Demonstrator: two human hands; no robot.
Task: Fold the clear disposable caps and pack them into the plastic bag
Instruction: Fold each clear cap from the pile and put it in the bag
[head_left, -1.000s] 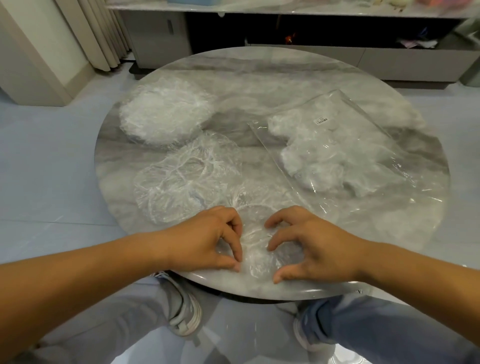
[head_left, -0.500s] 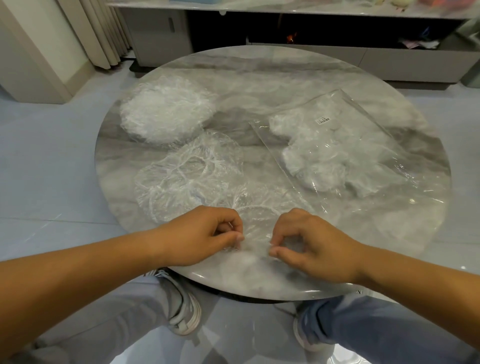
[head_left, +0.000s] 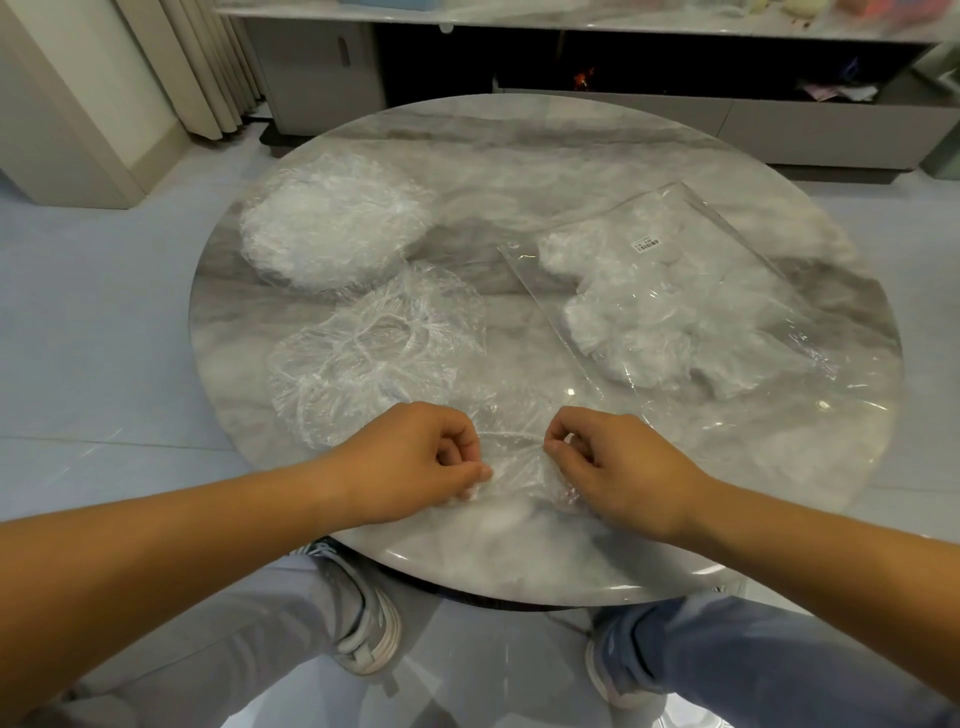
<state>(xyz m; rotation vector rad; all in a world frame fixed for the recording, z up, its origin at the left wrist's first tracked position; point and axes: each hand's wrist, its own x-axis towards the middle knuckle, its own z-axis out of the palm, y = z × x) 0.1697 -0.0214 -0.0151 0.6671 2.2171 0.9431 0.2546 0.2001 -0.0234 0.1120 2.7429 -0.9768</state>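
- Left hand (head_left: 415, 462) and right hand (head_left: 618, 467) sit close together at the near edge of the table (head_left: 571, 156), with one clear cap (head_left: 514, 470) between them.
- Left fingers (head_left: 470, 474) are curled, thumb against forefinger, clamped on the cap's left edge. Right fingers (head_left: 558, 448) are curled the same way and pinch the right edge.
- Judged reason for the two-sided pinch: the film is thin and floppy, so holding both edges keeps it taut enough to crease instead of bunching.
- The cap lies on the table at the near edge, likely so the top serves as a flat backing for the fold.
- Step in hand looks like an early fold of this one cap. It is gathered between the hands, not yet a small bundle.
- Stack of caps (head_left: 332, 228) sits far left, well apart from the hands: the unfolded supply, I'd say.
- Spread caps (head_left: 379, 353) lie near left, just beyond the left hand and just beside the stack. Probably next in line. How many, cannot tell.
- Plastic bag (head_left: 553, 306) lies flat on the right with its label (head_left: 645, 243) up. Its mouth seems to face near, within the right hand's reach, but clear film makes that hard to confirm.
- Folded caps (head_left: 639, 322) are already inside the bag, so packing is partway done and plenty is left.
- Risk: the slick film springs open once the pinch lets go.
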